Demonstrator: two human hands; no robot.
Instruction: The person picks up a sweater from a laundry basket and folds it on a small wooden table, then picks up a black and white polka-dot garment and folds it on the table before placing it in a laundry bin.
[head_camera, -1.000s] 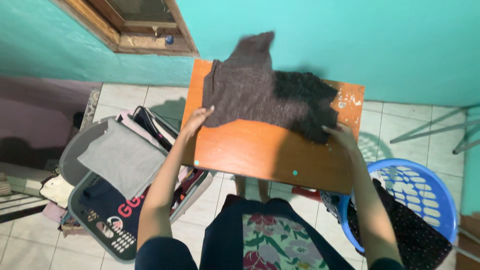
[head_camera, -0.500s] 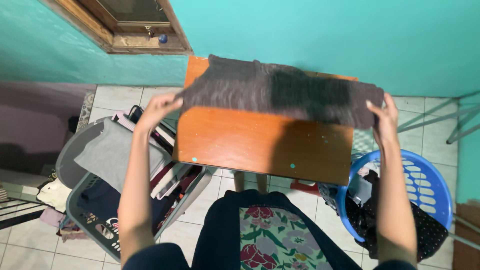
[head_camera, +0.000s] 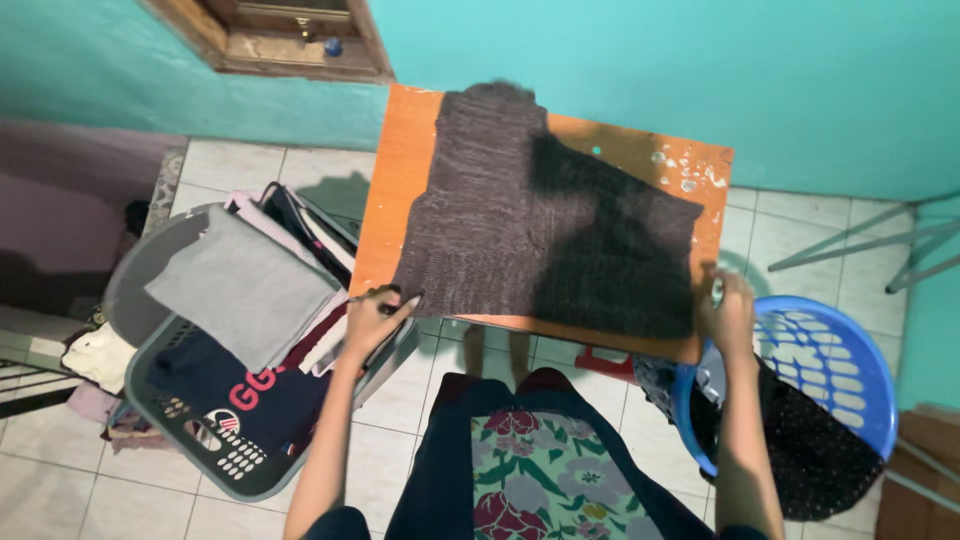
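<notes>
A dark grey-brown knit garment (head_camera: 545, 225) lies spread flat over a small orange wooden table (head_camera: 400, 190). My left hand (head_camera: 375, 315) pinches its near left corner at the table's front edge. The near right corner is gripped by my right hand (head_camera: 728, 308) at the table's right front corner. The garment's far end reaches the back of the table by the turquoise wall.
A grey laundry basket (head_camera: 190, 440) with folded clothes, a grey piece (head_camera: 240, 290) on top, stands at the left. A blue plastic basket (head_camera: 840, 370) holding dark cloth is at the right. Metal legs (head_camera: 850, 250) show at far right. A wooden frame (head_camera: 290, 40) is set in the wall.
The garment was lifted and stretched in the air between both hands, then pulled toward me and laid flat over the table. Both hands came down to the table's front edge.
</notes>
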